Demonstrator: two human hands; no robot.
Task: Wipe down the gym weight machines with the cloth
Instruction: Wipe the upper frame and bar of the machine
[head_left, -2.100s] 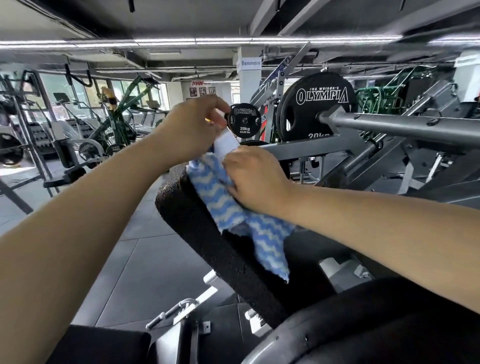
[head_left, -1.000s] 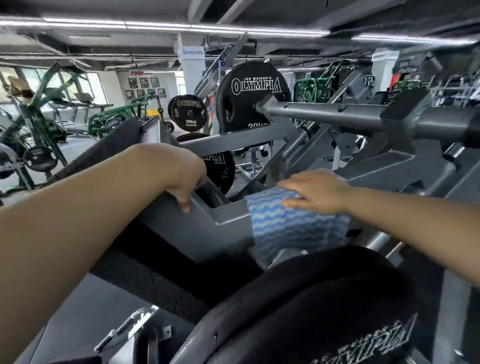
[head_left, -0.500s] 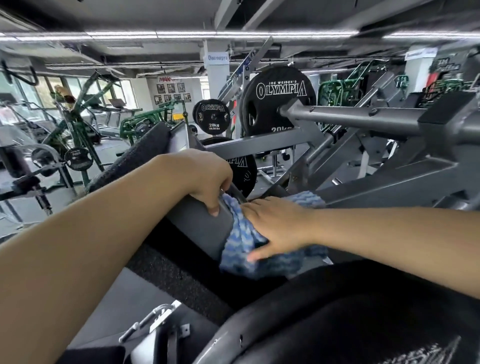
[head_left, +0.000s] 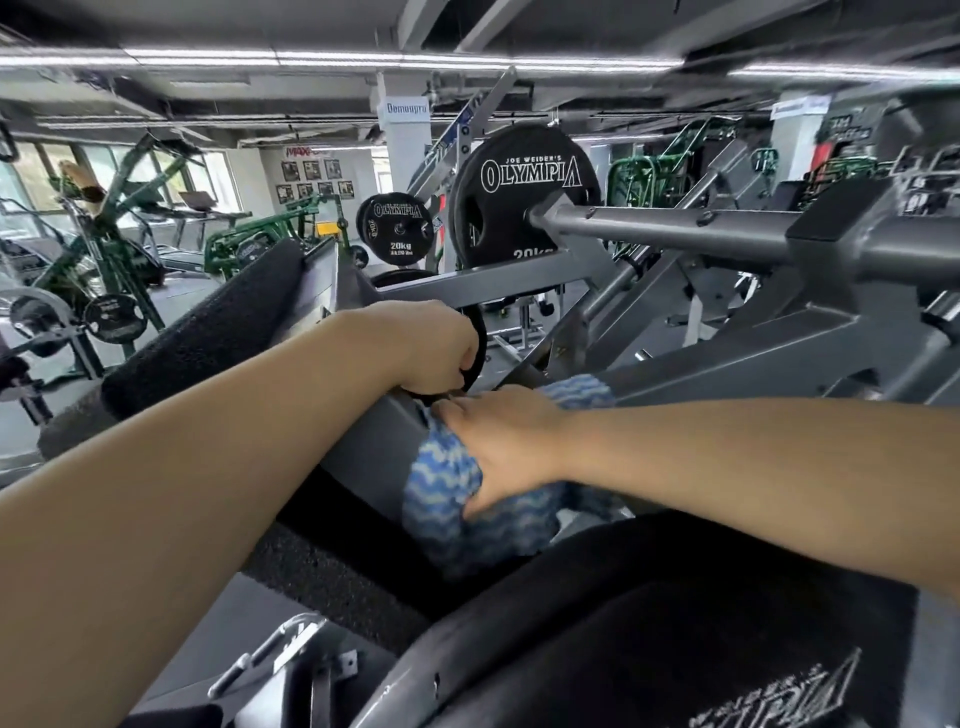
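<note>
A blue and white wavy-striped cloth (head_left: 441, 488) lies bunched against the grey steel frame (head_left: 363, 441) of a weight machine. My right hand (head_left: 498, 441) presses down on the cloth with the fingers spread over it, thumb pointing down. Just to the left and above, my left hand (head_left: 426, 348) curls its fingers over the top edge of the same grey frame. The fingertips of the two hands almost meet. A black rough pad (head_left: 208, 332) runs along the frame's left side.
A grey bar (head_left: 675, 228) carrying a black 20 kg Olympia plate (head_left: 519, 197) crosses above the hands. A smaller 20 kg plate (head_left: 397, 226) hangs behind. A black padded seat (head_left: 649, 623) fills the lower right. Green machines (head_left: 119, 244) stand at far left.
My right hand slid the cloth from the frame's right part leftward to my left hand, then a little further down the frame's face. My left hand kept its grip on the frame edge.
</note>
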